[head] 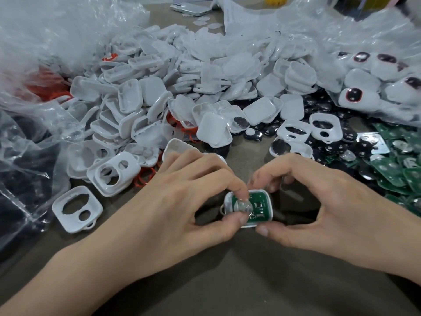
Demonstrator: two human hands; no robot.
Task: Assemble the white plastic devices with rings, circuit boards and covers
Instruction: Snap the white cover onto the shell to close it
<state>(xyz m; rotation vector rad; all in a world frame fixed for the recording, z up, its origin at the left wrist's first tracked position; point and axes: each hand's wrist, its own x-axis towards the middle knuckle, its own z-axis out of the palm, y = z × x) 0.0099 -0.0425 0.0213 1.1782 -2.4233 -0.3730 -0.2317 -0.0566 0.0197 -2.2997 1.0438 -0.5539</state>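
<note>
Shell (267,193) holds board (260,208); left hand (182,201) pinches disc (245,207) on board. Right hand (330,201) thumb and finger grip shell edges.

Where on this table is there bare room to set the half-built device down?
The widest bare table lies nearest the person, between the forearms, below the device that left hand and right hand hold. Crowded: white shells across the back, green circuit boards at right, plastic bags at left.

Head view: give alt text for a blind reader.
The left hand and right hand hold a white shell with a green circuit board inside, the left pinching its metal disc. Heaps of white covers and green boards lie behind.
</note>
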